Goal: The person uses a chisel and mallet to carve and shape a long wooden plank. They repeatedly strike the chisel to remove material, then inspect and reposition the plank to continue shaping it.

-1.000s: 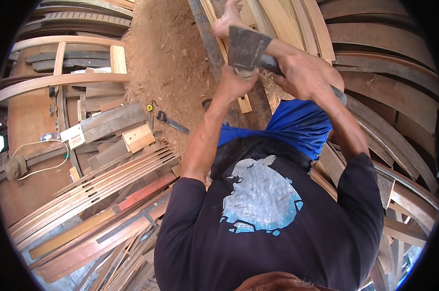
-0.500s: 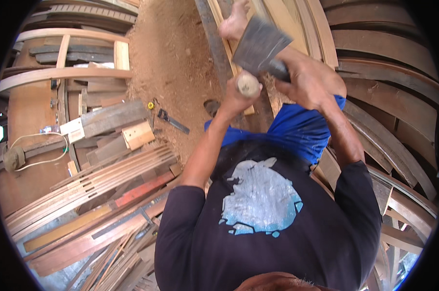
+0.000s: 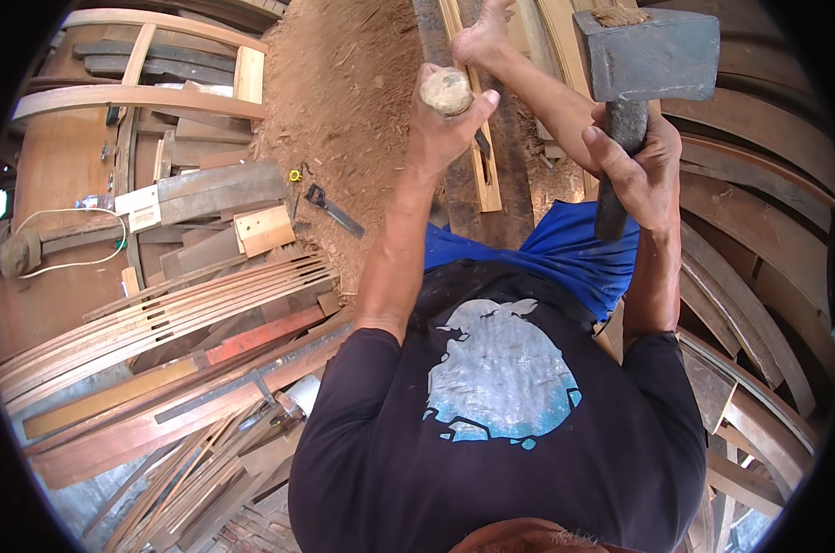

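My left hand (image 3: pixel 443 129) is closed round an upright chisel; the round, pale wooden end of its handle (image 3: pixel 446 91) faces up, and my fist hides most of the rest. Under it lies a narrow, light wooden strip (image 3: pixel 489 184) with a dark slot, on a dark plank (image 3: pixel 514 198). My right hand (image 3: pixel 640 170) grips a mallet by its dark handle. The blocky grey mallet head (image 3: pixel 652 57) is raised to the right, apart from the chisel. My bare foot (image 3: pixel 482 37) rests at the far end of the strip.
A handsaw (image 3: pixel 334 212) and a small yellow item (image 3: pixel 295 175) lie on the shavings-covered ground (image 3: pixel 343 92) to the left. Stacked strips (image 3: pixel 177 318) and a curved frame (image 3: pixel 141 97) fill the left side. Curved boards (image 3: pixel 758 184) are piled close on the right.
The mallet has lifted up and to the right, away from the chisel. My left hand and the chisel sit slightly higher and further left in view; the view has shifted a little.
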Demonstrator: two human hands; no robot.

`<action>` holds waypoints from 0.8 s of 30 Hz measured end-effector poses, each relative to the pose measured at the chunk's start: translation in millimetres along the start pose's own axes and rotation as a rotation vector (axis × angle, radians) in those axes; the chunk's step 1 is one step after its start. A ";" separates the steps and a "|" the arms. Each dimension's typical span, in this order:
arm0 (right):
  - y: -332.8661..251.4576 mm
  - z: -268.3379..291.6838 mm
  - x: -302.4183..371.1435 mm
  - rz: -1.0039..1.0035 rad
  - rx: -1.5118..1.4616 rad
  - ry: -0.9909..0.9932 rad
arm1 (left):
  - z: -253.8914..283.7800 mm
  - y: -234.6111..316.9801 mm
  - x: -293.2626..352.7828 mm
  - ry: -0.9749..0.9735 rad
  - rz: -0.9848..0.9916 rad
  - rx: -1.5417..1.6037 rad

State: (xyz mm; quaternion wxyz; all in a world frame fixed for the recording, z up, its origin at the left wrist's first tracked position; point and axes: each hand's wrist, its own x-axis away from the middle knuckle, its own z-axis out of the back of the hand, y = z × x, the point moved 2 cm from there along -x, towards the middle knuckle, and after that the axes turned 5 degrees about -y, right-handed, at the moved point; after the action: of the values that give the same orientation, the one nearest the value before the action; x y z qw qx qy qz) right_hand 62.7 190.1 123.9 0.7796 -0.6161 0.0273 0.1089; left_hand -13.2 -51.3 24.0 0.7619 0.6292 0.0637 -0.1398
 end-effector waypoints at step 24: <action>59.4 -28.3 -19.2 0.025 0.531 -0.303 | -48.2 -48.0 29.6 -0.012 -0.085 0.109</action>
State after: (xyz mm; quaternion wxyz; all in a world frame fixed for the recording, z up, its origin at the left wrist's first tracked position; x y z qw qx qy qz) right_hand 34.5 173.0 63.8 0.9071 -0.3673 -0.0541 0.1983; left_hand 4.7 -16.3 -38.9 0.7203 0.6656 0.0780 -0.1788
